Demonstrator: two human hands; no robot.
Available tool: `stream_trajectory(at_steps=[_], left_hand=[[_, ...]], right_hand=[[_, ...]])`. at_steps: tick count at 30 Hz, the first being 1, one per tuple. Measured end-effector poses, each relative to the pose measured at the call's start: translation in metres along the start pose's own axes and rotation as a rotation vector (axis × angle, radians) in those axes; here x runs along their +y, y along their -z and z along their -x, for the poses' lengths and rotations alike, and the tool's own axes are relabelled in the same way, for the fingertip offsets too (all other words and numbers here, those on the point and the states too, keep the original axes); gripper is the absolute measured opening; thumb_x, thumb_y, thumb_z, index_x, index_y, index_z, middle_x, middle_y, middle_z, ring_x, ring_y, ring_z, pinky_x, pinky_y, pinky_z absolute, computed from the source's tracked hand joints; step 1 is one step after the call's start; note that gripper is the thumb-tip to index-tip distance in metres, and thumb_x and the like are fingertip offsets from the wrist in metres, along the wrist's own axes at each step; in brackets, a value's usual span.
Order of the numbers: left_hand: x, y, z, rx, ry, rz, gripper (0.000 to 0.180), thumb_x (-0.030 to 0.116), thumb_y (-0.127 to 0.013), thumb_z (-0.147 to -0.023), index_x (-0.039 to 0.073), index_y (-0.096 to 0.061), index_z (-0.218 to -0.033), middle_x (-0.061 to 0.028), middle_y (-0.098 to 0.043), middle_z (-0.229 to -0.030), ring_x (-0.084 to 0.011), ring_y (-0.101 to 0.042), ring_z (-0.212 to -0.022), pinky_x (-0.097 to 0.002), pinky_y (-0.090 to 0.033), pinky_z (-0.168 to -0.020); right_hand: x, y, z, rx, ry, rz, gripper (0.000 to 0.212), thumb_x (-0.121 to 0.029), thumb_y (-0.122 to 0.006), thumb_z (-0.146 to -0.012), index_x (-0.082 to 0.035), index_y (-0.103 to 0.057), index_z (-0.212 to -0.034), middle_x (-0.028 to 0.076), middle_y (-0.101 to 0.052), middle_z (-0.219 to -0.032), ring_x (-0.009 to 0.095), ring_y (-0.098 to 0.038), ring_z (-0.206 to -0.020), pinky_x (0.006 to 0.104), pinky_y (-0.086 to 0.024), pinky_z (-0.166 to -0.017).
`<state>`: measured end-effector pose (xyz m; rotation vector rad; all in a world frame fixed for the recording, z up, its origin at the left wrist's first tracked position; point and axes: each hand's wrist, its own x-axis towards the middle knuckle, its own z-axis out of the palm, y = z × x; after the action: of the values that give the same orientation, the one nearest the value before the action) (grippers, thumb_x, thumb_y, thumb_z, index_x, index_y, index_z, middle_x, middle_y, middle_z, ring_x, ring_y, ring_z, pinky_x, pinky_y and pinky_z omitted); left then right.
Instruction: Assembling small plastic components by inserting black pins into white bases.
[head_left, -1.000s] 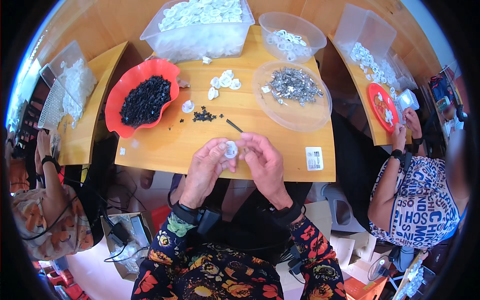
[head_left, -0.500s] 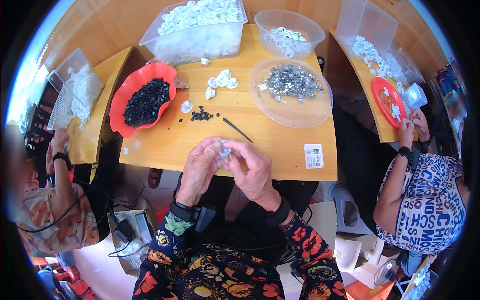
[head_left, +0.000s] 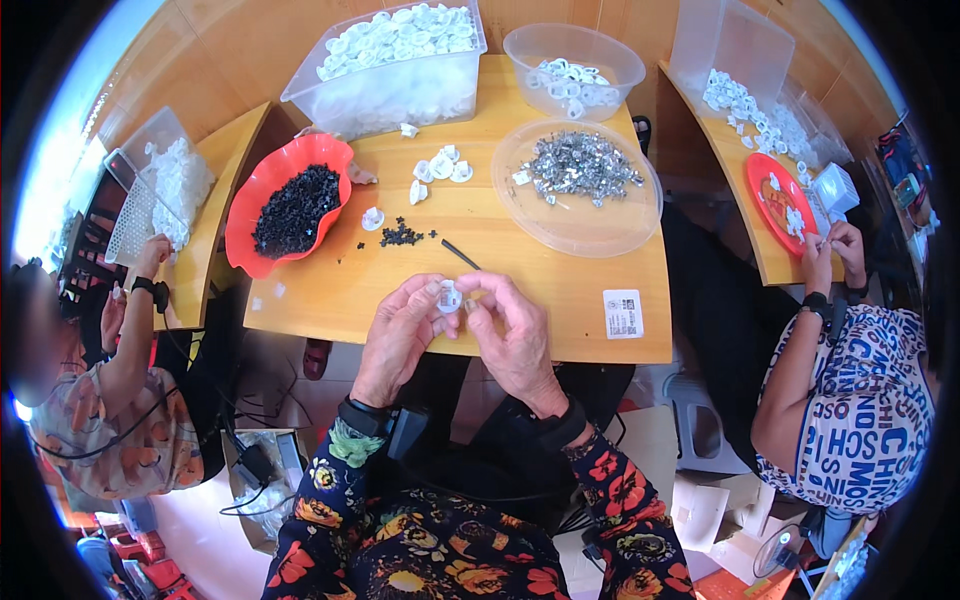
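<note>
Above the near table edge, my left hand point(head_left: 398, 335) pinches a small round white plastic piece point(head_left: 449, 297) between thumb and fingers. Beside it on the right is my right hand point(head_left: 515, 335). Its thumb and bent forefinger stand slightly apart, and nothing shows between them. A thin black stick point(head_left: 460, 254) lies just beyond my hands. Farther left is a little pile of small black parts point(head_left: 402, 234), with a loose white piece point(head_left: 372, 219) near it. Several more white plastic pieces point(head_left: 440, 165) sit behind that.
A red scalloped bowl point(head_left: 240, 210) of black parts stands left. At the back are a clear bin point(head_left: 385, 105) and a clear round bowl point(head_left: 575, 45) with white pieces. A clear lid point(head_left: 540, 235) bears metal bits; a white label point(head_left: 623, 314) lies front right. Co-workers sit at both sides.
My right fingers have drawn slightly back from the white piece, which now shows more fully in my left hand. The left co-worker's hand has risen toward their bin.
</note>
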<state>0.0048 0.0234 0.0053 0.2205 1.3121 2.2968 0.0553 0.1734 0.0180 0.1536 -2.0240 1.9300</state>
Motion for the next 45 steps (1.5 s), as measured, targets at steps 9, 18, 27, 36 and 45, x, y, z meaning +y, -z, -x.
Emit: stream_trajectory(at_steps=[9,18,27,36,45], left_hand=[[0.001,0.003,0.001,0.006,0.02,0.042,0.025,0.02,-0.053,-0.097,0.0,-0.057,-0.11,-0.0084,-0.063,-0.097,-0.0152,-0.061,-0.082,-0.0286,-0.051,-0.071],[0.004,-0.005,0.001,0.036,0.055,0.056,0.022,0.018,-0.052,-0.097,0.0,-0.058,-0.107,-0.0065,-0.063,-0.094,-0.0135,-0.06,-0.082,-0.0271,-0.05,-0.072],[-0.003,-0.008,0.001,0.076,-0.029,-0.041,0.017,0.015,-0.054,-0.096,0.0,-0.059,-0.102,-0.0033,-0.061,-0.085,-0.0098,-0.057,-0.075,-0.0244,-0.048,-0.067],[0.002,0.001,-0.001,-0.013,0.019,0.129,0.023,0.018,-0.048,-0.098,-0.001,-0.057,-0.106,-0.0078,-0.062,-0.092,-0.0153,-0.059,-0.077,-0.0285,-0.05,-0.07],[0.012,0.008,0.004,-0.012,0.086,0.346,0.024,0.02,-0.046,-0.099,-0.001,-0.053,-0.108,-0.0092,-0.06,-0.091,-0.0164,-0.059,-0.076,-0.0284,-0.049,-0.068]], right_hand=[[0.001,-0.01,0.002,-0.004,0.025,0.071,0.024,0.005,-0.054,-0.084,-0.001,-0.059,-0.106,0.008,-0.063,-0.087,0.015,-0.063,-0.068,0.0279,-0.051,-0.065],[0.006,-0.012,0.004,0.045,0.053,0.183,0.025,0.002,-0.062,-0.08,-0.003,-0.06,-0.104,0.009,-0.063,-0.088,0.018,-0.061,-0.069,0.0296,-0.05,-0.065],[0.004,-0.016,0.005,0.094,0.197,0.441,0.024,0.001,-0.06,-0.083,-0.002,-0.058,-0.107,0.01,-0.064,-0.089,0.016,-0.062,-0.07,0.0274,-0.05,-0.064],[-0.013,-0.009,-0.013,0.039,-0.328,-0.135,0.02,-0.002,-0.053,-0.092,0.005,-0.054,-0.111,0.008,-0.065,-0.092,0.007,-0.057,-0.069,0.0207,-0.048,-0.062],[0.004,-0.015,-0.1,-0.268,0.265,0.903,0.012,-0.005,-0.062,-0.075,-0.005,-0.066,-0.086,0.008,-0.065,-0.083,0.029,-0.058,-0.084,0.0419,-0.045,-0.073]])
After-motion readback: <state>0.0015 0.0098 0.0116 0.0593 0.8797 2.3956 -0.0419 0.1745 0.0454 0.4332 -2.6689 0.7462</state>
